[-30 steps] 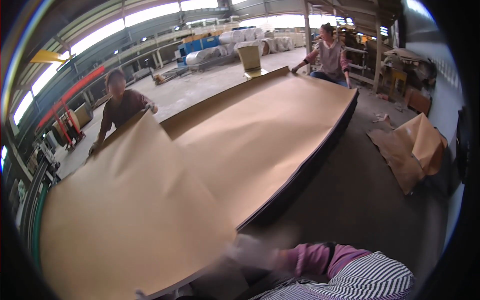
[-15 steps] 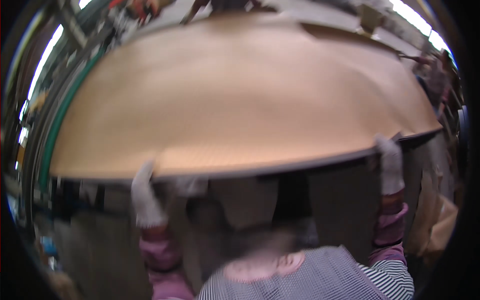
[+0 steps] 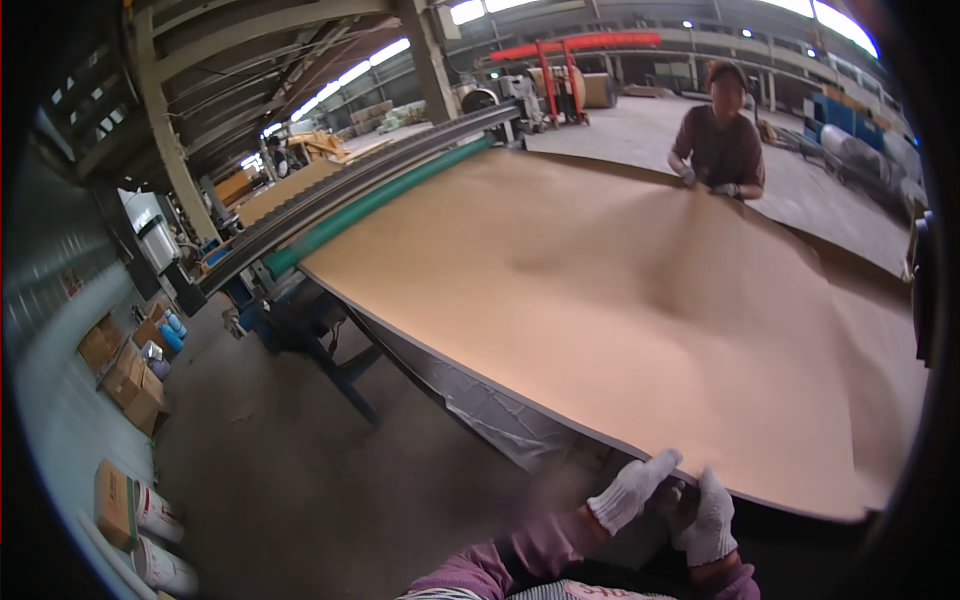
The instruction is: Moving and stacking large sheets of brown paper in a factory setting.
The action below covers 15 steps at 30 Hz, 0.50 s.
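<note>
**Two gloved hands meeting at the near edge of a wide brown sheet**

A very large brown paper sheet point(image 3: 640, 300) is lying spread across a long worktop point(image 3: 480, 405), covering nearly all of it and rippling toward the far right. Along the worktop's far left side a green roller point(image 3: 385, 200) is running beside a dark rail. At the far edge of the sheet a co-worker point(image 3: 722, 140) in a dark top is leaning in, with both gloved hands resting on the paper's border. On the concrete floor point(image 3: 300, 480) to the left, cardboard boxes point(image 3: 125, 370) are sitting by the wall.

At the near edge, the person's own hands are coming together, both in white knitted gloves. The left hand point(image 3: 630, 492) is lying with fingers curled just under the rim of the sheet, touching it. The right hand point(image 3: 710, 520) is sitting just beside it, fingers bent upward against the same rim. Whether either hand is actually pinching the paper cannot be told, since the edge is hiding the fingertips.
</note>
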Tool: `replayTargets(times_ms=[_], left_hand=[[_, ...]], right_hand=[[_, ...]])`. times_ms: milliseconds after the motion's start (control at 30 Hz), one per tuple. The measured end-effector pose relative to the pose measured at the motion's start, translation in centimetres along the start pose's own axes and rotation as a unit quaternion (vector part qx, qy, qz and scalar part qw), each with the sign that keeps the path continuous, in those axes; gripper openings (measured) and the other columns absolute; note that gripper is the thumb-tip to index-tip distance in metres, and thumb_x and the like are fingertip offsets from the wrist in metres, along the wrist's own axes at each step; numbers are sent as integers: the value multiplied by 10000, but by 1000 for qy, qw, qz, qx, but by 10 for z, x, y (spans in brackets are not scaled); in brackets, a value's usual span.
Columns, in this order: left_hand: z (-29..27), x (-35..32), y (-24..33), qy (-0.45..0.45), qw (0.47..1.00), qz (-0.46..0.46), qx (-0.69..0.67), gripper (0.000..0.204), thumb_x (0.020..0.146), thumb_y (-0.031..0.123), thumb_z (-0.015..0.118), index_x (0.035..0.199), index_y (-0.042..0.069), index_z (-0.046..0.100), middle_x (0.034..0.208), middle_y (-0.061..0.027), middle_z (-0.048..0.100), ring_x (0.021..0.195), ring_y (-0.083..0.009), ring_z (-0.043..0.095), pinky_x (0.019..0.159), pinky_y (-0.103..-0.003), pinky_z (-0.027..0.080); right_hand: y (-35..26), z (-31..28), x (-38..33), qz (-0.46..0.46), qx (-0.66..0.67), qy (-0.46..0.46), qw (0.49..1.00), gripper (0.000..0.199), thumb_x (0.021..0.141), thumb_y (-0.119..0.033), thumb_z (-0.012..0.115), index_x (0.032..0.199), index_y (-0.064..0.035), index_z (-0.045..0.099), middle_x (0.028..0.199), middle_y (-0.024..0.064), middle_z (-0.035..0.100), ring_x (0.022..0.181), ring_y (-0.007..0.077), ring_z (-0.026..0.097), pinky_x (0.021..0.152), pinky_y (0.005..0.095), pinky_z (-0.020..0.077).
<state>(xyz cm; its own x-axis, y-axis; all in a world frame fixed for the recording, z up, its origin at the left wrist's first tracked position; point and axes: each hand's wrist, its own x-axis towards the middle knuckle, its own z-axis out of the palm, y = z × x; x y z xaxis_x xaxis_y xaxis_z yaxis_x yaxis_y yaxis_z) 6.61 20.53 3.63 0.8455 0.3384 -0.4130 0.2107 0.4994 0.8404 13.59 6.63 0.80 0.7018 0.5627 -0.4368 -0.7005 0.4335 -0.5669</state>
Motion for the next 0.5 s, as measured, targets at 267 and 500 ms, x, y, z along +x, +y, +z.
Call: replayTargets(times_ms=[267,500], left_hand=[[-164,-18,101,246,946,164,-132,314,941,240,533,1053,-43,611,948,-85,648,848,-174,632,814,-312,515],[-105,5,63,250,925,220,183,329,944,240,445,849,-6,642,786,-179,630,694,-203,589,696,-327,486]], right_hand=[[-66,3,-49,-180,-269,52,945,306,909,-396,533,931,-98,600,713,25,605,570,141,565,495,255,466],[-25,36,-22,49,-20,7,999,453,905,-526,521,1080,-109,537,795,100,609,526,171,511,391,268,404]])
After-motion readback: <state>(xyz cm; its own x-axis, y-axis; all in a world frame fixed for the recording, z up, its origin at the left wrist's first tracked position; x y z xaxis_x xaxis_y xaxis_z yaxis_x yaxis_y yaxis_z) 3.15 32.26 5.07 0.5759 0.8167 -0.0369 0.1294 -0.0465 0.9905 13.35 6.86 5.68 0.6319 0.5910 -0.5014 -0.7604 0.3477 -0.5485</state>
